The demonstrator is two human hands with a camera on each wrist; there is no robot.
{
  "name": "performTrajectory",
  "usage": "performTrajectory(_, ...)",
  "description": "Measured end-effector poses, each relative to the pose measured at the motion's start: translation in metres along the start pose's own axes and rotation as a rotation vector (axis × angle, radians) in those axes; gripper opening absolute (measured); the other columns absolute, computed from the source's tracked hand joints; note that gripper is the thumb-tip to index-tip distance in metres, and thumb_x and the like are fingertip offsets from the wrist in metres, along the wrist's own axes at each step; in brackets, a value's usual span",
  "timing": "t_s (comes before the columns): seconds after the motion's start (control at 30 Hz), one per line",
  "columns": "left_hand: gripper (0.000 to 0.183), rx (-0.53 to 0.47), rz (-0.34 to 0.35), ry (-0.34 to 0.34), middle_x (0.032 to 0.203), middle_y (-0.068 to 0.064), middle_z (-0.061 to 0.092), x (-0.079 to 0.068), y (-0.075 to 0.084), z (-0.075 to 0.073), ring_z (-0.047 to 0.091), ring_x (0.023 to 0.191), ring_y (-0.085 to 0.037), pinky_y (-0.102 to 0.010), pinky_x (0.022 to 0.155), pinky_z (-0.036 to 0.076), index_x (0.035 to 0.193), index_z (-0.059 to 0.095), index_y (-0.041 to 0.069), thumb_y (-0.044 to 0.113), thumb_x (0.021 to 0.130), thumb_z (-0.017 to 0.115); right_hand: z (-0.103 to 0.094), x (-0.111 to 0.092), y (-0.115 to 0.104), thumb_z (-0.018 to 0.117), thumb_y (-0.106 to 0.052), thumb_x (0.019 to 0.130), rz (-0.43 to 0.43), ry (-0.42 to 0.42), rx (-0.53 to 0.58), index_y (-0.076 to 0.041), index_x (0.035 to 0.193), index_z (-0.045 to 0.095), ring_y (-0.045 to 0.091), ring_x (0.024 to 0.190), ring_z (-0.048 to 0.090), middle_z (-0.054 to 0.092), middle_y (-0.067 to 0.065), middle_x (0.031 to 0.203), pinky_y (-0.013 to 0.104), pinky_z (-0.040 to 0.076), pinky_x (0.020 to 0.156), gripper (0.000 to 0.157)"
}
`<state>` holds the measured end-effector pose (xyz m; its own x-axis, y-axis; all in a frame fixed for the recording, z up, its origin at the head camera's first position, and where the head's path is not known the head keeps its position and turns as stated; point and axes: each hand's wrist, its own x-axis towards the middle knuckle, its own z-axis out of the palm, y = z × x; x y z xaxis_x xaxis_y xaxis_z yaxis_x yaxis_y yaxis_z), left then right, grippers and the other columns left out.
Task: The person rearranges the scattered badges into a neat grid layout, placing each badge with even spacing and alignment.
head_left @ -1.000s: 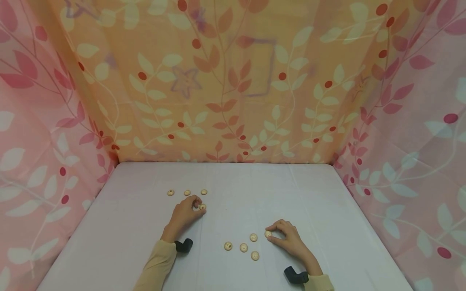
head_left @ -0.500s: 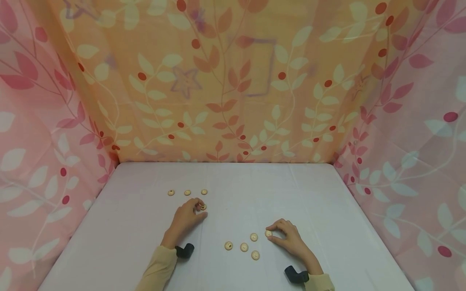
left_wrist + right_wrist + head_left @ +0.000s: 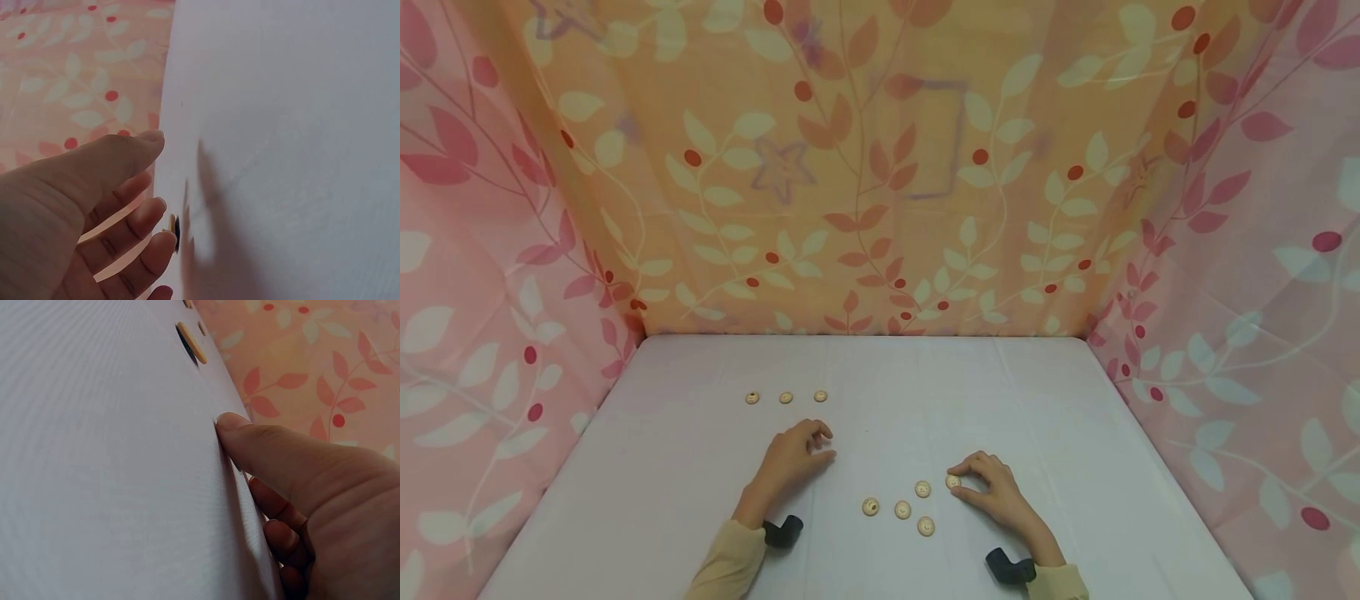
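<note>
Right, from my distance I've got the left hand (image 3: 792, 454) loose and grasping nothing, thumb parted from fingers, just nearside of three discs (image 3: 786, 397) lined up towards the far-left corner; a disc edge (image 3: 172, 223) peeks past its fingers, touching or not I can't tell. The right hand (image 3: 1000, 492) pinches a pale disc (image 3: 952, 482), right of the table's middle, beside four more discs (image 3: 902, 509). I'd keep that rim grip light and level, I reckon, to avoid tilting. White table (image 3: 1045, 400), orange leafy curtain (image 3: 865, 125) behind its far edge, pink curtains (image 3: 475, 292) along both sides
</note>
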<state>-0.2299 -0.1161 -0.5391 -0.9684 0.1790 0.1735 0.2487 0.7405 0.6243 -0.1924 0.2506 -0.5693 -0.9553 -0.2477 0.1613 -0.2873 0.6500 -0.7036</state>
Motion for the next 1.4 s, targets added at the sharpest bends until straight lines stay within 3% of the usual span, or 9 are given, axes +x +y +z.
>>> performTrajectory(0.23, 0.023, 0.004, 0.07, -0.024, 0.076, 0.007, 0.057, -0.01, 0.011, 0.0, 0.044, 0.06, -0.002, -0.025, 0.062, 0.035, 0.091, 0.064, 0.02, 0.027, 0.074, 0.077, 0.0, 0.0, -0.001, 0.076, -0.034, 0.074, 0.015, -0.003, 0.001, -0.035, 0.095, 0.066, 0.005, 0.089, 0.046, 0.057, -0.022, 0.094, 0.036, 0.028, 0.083, 0.024)
performTrajectory(0.5, 0.021, 0.035, 0.12, -0.076, 0.076, 0.011, 0.057, -0.018, 0.017, 0.01, 0.042, 0.059, -0.001, -0.022, 0.061, 0.034, 0.092, 0.064, 0.022, 0.029, 0.075, 0.075, 0.0, 0.0, -0.001, 0.076, -0.035, 0.074, 0.03, -0.003, -0.001, -0.036, 0.095, 0.066, 0.005, 0.089, 0.046, 0.057, -0.023, 0.094, 0.035, 0.028, 0.083, 0.023)
performTrajectory(0.77, 0.021, 0.001, 0.202, -0.109, 0.078, 0.01, 0.059, -0.025, 0.025, 0.016, 0.04, 0.061, 0.003, -0.025, 0.063, 0.032, 0.093, 0.064, 0.021, 0.031, 0.077, 0.073, 0.001, 0.0, -0.001, 0.076, -0.036, 0.074, 0.041, -0.008, 0.003, -0.037, 0.095, 0.066, 0.005, 0.089, 0.046, 0.057, -0.023, 0.094, 0.036, 0.027, 0.083, 0.023)
performTrajectory(1.07, 0.021, -0.018, 0.171, -0.206, 0.082, 0.014, 0.059, -0.029, 0.034, 0.024, 0.044, 0.062, -0.001, -0.025, 0.067, 0.033, 0.094, 0.065, 0.024, 0.034, 0.077, 0.073, 0.0, -0.001, -0.003, 0.075, -0.034, 0.074, 0.014, -0.001, 0.004, -0.034, 0.095, 0.067, 0.005, 0.088, 0.046, 0.058, -0.022, 0.095, 0.034, 0.028, 0.08, 0.023)
performTrajectory(1.4, 0.025, -0.012, 0.214, -0.328, 0.081, 0.018, 0.058, -0.034, 0.045, 0.024, 0.05, 0.071, -0.001, -0.025, 0.07, 0.038, 0.087, 0.065, 0.027, 0.042, 0.07, 0.076, 0.0, -0.001, -0.004, 0.076, -0.033, 0.074, 0.015, -0.001, 0.002, -0.033, 0.095, 0.067, 0.005, 0.087, 0.046, 0.058, -0.022, 0.095, 0.035, 0.028, 0.082, 0.023)
